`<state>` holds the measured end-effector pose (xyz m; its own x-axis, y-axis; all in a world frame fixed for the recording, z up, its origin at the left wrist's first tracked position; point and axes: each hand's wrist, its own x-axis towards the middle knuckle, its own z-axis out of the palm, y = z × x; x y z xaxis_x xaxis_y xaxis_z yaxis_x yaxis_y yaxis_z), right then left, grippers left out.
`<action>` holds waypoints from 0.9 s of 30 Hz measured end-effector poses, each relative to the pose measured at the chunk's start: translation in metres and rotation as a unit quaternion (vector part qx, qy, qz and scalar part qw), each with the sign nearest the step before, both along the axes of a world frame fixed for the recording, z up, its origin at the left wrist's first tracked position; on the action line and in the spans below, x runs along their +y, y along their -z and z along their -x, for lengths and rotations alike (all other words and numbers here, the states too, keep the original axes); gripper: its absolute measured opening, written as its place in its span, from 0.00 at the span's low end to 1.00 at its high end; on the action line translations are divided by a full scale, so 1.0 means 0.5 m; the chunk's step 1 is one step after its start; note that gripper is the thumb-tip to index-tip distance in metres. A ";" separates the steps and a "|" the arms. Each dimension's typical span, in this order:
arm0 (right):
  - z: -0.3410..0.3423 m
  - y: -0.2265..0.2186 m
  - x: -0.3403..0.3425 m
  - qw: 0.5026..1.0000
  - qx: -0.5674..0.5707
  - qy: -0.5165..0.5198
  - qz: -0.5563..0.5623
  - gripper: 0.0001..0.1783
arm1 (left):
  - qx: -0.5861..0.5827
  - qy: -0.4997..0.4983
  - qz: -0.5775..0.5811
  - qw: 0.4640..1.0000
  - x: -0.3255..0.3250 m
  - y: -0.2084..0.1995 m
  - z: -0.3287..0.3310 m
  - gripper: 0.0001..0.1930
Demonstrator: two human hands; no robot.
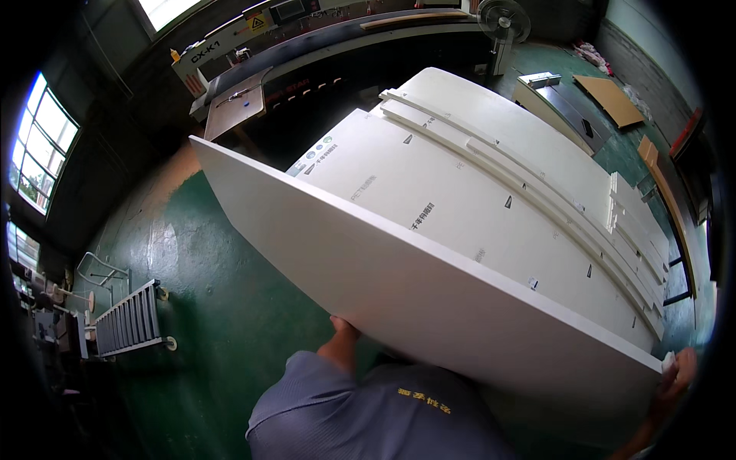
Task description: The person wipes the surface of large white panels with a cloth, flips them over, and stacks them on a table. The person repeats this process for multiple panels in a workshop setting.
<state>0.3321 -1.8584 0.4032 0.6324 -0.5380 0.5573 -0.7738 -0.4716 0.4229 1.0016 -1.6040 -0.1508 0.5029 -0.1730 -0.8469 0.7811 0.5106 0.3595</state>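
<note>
A large white panel point(429, 284) stands tilted on edge across my front, spanning from the far left down to the near right. My left hand point(345, 328) is closed at its lower edge, with most of the fingers hidden behind the board. At the right end, my right hand point(678, 376) wraps round the panel's corner. A small white bit shows by its fingertips, too small to make out. Just beyond the panel lies a stack of white boards point(368, 180) with printed marks, and several narrow white strips point(491, 157) rest on top.
A long machine point(330, 50) runs along the back, with a standing fan point(504, 23) at its right end. A grey slatted trolley point(130, 322) stands on the green floor at left. A brown board point(609, 100) and a long brown strip point(663, 184) lie at right.
</note>
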 end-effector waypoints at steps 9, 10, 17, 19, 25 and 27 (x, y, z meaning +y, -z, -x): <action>-0.008 0.328 -0.547 0.912 -0.112 0.187 -0.347 0.36 | 0.003 0.198 -0.212 0.957 -0.161 -0.051 0.159 0.45; 0.018 0.393 -0.588 0.907 -0.110 0.193 -0.359 0.36 | 0.003 0.217 -0.238 0.947 -0.176 -0.059 0.168 0.46; 0.119 0.677 -0.745 0.870 -0.063 0.158 -0.462 0.41 | -0.059 0.240 -0.285 0.926 -0.180 -0.015 0.189 0.39; 0.151 0.698 -0.766 0.862 -0.039 0.166 -0.477 0.43 | -0.072 0.259 -0.290 0.918 -0.227 -0.029 0.210 0.38; 0.199 0.760 -0.843 0.843 -0.105 0.197 -0.490 0.42 | -0.104 0.294 -0.362 0.878 -0.329 -0.066 0.227 0.38; 0.210 0.769 -0.858 0.829 -0.113 0.194 -0.512 0.41 | -0.099 0.301 -0.374 0.872 -0.350 -0.085 0.249 0.38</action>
<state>0.2270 -2.2874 0.0186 0.2437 -0.9406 -0.2366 -0.9561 -0.1920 -0.2215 0.8771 -1.7789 -0.1082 0.6604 0.1074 -0.7432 0.7117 -0.4052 0.5739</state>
